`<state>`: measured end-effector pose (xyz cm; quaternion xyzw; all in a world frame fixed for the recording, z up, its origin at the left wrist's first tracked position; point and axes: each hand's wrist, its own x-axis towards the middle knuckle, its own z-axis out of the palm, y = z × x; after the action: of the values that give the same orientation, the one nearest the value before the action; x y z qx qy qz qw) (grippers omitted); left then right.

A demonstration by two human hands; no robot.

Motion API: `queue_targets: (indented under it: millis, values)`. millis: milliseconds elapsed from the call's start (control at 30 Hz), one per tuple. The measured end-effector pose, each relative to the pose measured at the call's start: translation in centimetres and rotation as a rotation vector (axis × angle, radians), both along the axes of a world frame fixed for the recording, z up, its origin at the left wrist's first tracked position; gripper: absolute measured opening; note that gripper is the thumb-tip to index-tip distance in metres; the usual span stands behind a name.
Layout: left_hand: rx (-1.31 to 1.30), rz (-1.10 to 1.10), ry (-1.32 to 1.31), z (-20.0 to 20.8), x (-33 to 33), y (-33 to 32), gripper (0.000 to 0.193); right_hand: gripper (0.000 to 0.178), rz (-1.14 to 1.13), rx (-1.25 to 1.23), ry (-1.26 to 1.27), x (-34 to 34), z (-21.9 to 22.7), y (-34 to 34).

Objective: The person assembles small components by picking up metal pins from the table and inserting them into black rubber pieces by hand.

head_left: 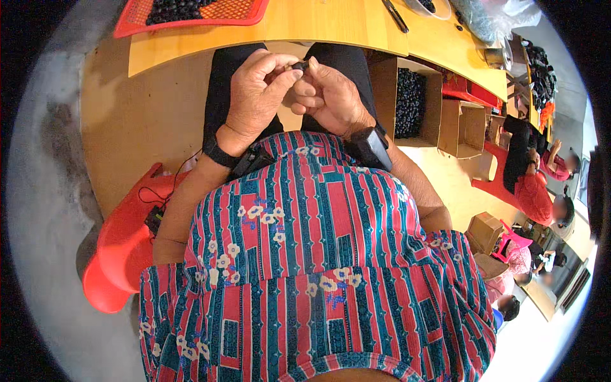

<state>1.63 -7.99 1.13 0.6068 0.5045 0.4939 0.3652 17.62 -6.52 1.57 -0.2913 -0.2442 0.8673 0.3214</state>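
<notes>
A small black part (301,65) sits between the fingertips of both hands, above my lap and just off the table's near edge. My left hand (256,89) pinches it with thumb and forefinger from the left. From the other side, my right hand (334,99) grips it between thumb and curled fingers. The part is too small and too covered by fingers to tell its kind. Beyond the left hand, a red mesh basket (237,14) holds a heap of small black pieces (175,11) on the table.
On the yellow table (305,25) lie a slim black tool (396,16), a clear bowl (439,9) and a plastic bag (496,22). An open cardboard box (433,108) full of black pieces stands below, right. A red chair (121,254) is at left. Several people sit farther right.
</notes>
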Motion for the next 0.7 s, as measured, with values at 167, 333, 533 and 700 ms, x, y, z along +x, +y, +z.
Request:
queue_targets:
  millis: [167,333,533,700]
  values:
    - [-0.023,-0.018,0.064,-0.12,-0.12,-0.12,0.011,0.034,-0.002,-0.041,-0.019,0.00,0.08,-0.08]
    - [-0.024,-0.015,0.083,0.23,-0.10,0.00,0.011,0.032,-0.004,-0.067,0.015,0.08,0.02,0.12]
    - [-0.012,-0.008,0.089,0.31,-0.10,-0.11,0.012,0.031,0.043,-0.009,-0.054,0.58,0.17,0.35]
    - [-0.001,-0.017,0.155,0.43,-0.20,-0.30,0.014,0.030,0.072,-0.025,-0.073,0.76,-0.04,0.38]
